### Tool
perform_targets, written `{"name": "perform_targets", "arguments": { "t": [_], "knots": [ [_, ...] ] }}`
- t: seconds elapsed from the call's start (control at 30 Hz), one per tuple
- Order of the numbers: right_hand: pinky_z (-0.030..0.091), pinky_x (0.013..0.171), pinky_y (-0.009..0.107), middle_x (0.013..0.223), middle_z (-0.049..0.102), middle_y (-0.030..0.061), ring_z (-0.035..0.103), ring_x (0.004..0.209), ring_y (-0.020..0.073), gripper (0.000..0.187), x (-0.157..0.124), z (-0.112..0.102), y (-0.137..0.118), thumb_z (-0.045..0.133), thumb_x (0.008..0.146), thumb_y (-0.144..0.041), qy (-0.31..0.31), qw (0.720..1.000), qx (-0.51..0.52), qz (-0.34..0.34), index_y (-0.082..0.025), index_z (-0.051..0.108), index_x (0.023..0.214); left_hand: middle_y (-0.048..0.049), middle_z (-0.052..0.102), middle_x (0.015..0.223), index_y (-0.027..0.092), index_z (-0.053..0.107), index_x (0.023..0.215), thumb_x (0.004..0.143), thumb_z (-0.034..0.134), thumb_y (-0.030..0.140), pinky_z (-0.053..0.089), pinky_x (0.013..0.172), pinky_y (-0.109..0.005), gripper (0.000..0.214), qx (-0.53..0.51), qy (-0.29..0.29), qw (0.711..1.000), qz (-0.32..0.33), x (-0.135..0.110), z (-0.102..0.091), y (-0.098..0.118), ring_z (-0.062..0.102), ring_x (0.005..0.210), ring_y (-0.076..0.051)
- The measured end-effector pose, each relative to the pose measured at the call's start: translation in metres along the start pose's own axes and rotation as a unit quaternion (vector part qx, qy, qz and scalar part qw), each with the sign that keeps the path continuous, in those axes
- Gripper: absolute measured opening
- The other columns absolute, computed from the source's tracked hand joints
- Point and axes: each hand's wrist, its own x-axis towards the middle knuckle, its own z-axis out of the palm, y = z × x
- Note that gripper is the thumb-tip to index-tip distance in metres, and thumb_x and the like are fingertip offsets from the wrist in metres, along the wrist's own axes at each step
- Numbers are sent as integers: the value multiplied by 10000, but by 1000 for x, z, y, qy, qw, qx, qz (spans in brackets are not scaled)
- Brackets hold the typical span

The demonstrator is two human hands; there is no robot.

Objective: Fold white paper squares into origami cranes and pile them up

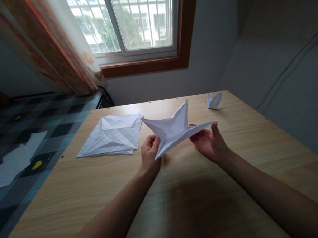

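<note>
A white sheet of origami paper, creased into a four-pointed star-like dish, is held up above the table. My left hand pinches its left side, the thumb on the near face and the fingers curled behind. At the right, my right hand cups the paper from below. Its fingers lie behind and under the right-hand point, and its thumb touches that tip. Part of the right fingers is hidden by the paper.
A stack of creased white paper lies on the wooden table, left of my hands. A small folded paper figure stands near the far right corner. More white paper rests on a checked bed cover. Beyond is a window.
</note>
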Motion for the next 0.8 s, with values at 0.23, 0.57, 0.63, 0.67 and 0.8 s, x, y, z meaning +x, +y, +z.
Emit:
{"name": "perform_targets", "arguments": {
  "t": [0.23, 0.57, 0.63, 0.67, 0.8],
  "knots": [
    [507, 797, 379, 889, 675, 52, 632, 849, 224, 397, -9, 3, -4, 842, 616, -508, -94, 926, -324, -170, -232, 701, 864, 32, 599, 544, 170, 532, 730, 637, 660, 308, 413, 494, -219, 209, -41, 31, 998, -48, -3, 5, 12, 546, 463, -101],
    [397, 990, 395, 1076, 686, 37, 564, 1114, 201, 145, -28, 10, -15, 590, 920, -181, -74, 447, -689, -566, -260, 648, 1027, 62, 532, 431, 188, 470, 649, 632, 588, 273, 360, 410, -189, 147, -7, -15, 999, -51, -10, 7, 16, 478, 363, -90],
    [350, 1083, 427, 1148, 691, 40, 550, 1200, 203, 178, -24, 10, -16, 508, 950, -136, -135, 438, -689, -561, -229, 646, 1015, 64, 530, 435, 185, 475, 651, 640, 593, 266, 352, 411, -183, 143, -4, -23, 999, -46, -10, 7, 16, 478, 371, -88],
    [333, 1112, 439, 1125, 703, 39, 558, 1206, 202, 203, -21, 9, -16, 474, 955, -115, -161, 448, -682, -555, -216, 649, 982, 66, 526, 436, 185, 477, 657, 648, 588, 263, 351, 415, -182, 136, -2, -22, 999, -42, -10, 7, 15, 477, 376, -88],
    [415, 1069, 429, 948, 739, 38, 661, 1039, 184, 245, -20, 9, -17, 430, 972, -155, -212, 577, -619, -489, -198, 644, 860, 71, 487, 458, 194, 465, 666, 670, 538, 246, 351, 441, -186, 90, 21, 22, 999, -8, -5, 4, 10, 450, 406, -85]
  ]
}}
